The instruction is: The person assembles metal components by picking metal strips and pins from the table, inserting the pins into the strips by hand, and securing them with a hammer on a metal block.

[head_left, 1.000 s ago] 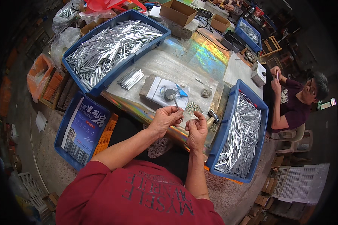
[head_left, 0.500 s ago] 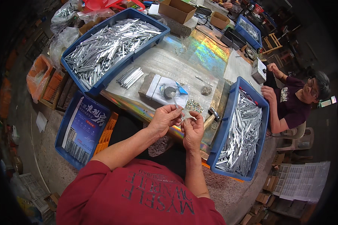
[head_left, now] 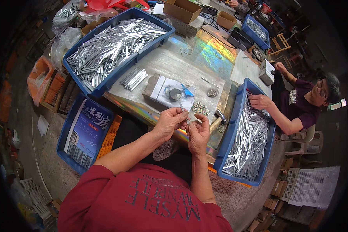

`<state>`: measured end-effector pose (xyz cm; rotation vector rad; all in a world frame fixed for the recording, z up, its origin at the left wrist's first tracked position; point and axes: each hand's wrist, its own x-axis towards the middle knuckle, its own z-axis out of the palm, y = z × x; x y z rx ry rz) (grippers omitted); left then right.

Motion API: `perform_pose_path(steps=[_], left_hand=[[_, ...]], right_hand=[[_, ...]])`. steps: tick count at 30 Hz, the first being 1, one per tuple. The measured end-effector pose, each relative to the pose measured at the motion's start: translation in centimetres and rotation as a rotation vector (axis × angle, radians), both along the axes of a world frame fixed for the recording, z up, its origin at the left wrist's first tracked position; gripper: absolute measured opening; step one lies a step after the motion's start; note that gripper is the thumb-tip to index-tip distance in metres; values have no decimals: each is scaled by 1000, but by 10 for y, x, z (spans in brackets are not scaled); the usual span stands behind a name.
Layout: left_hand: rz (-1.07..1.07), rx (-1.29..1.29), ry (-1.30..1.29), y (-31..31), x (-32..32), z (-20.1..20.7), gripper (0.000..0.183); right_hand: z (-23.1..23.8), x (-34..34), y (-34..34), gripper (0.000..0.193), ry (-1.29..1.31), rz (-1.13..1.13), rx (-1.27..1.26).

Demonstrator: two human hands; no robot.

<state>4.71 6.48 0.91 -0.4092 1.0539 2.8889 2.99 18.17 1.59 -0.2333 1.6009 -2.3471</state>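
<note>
My left hand [head_left: 171,123] pinches a slim silvery metal strip [head_left: 180,103], whose far end points at a dark round dish [head_left: 175,94] on a paper-covered block [head_left: 162,94]. Close beside it, my right hand [head_left: 199,133] is closed, thumb against fingers, at the near end of the strip. Whatever sits between those fingertips is too small to make out. Just beyond my right hand lies a pile of small metal parts [head_left: 200,108]. A hammer [head_left: 220,115] rests to the right of the pile. A row of silvery strips [head_left: 133,79] lies left of the block.
Blue bins of metal strips stand at the far left [head_left: 89,92] and right [head_left: 219,164]. A co-worker [head_left: 305,102] sits at the right, one hand over the right bin. Lower left is a blue bin [head_left: 62,145] with a printed sheet. Cardboard boxes [head_left: 181,11] stand at the back.
The co-worker's near hand has moved left and down over the right bin, and their head has turned toward it. My own hands have hardly moved.
</note>
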Motion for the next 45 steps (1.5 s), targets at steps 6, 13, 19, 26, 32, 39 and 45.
perform_pose_path(steps=[6,13,19,26,32,39,45], left_hand=[[33,-195,89,0,0,-1,12],[35,-137,37,2,2,-1,11],[43,-200,95,6,2,-4,10],[101,-201,112,4,2,-3,9],[137,-185,76,0,1,-1,10],[143,-186,54,2,1,-4,10],[145,-221,102,3,2,-6,10]], right_hand=[[-1,2,1,27,9,5,-13],[-1,4,0,27,30,-24,0],[4,6,-2,27,30,-67,4],[5,2,-2,28,-20,-46,37],[6,5,-4,14,-12,-57,163],[-2,3,0,11,20,-7,235],[-8,6,-4,11,29,-25,163]])
